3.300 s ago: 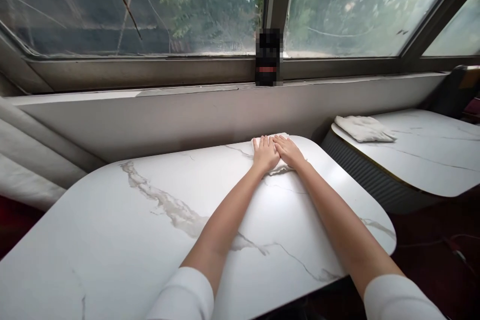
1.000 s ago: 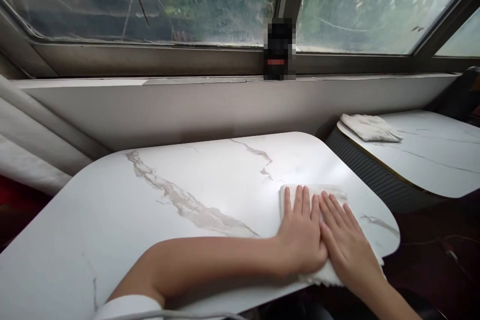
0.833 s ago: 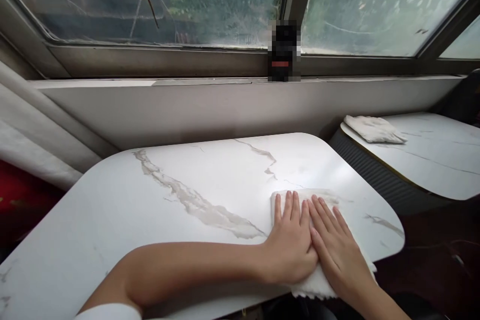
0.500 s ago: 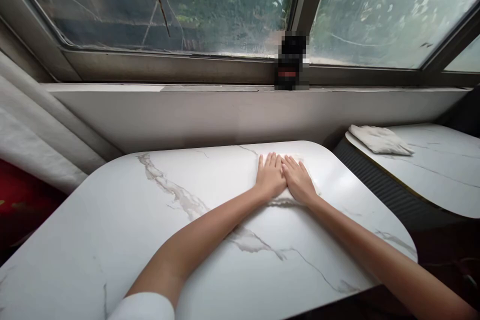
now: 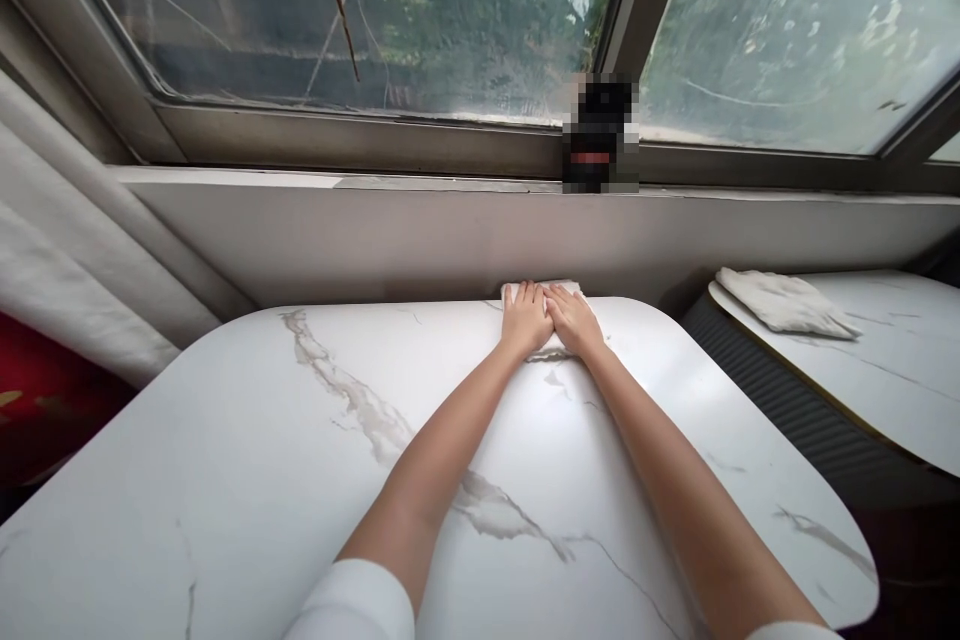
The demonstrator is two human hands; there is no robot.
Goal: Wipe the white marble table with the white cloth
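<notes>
A folded white cloth [image 5: 549, 354] lies flat at the far edge of the white marble-patterned table [image 5: 285, 480]. Both arms reach forward to it. Pressed flat on its left part is my left hand [image 5: 527, 322], fingers stretched toward the wall. My right hand [image 5: 574, 322] lies beside it on the right part, its fingers also extended, and the two hands touch near the index fingers. Most of the cloth is hidden beneath them; its upper edge and a strip near the wrists show.
A second marble-patterned table [image 5: 907, 320] stands at the right with another crumpled white cloth [image 5: 787, 303] on it. Behind the table are a low wall [image 5: 337, 240] and windows [image 5: 450, 20]. A dark pixelated object [image 5: 598, 140] sits on the sill. White curtain [image 5: 67, 250] hangs left.
Both hands have slid the cloth away from me and slightly left, from inside the tabletop to its far edge. The view has shifted slightly.
</notes>
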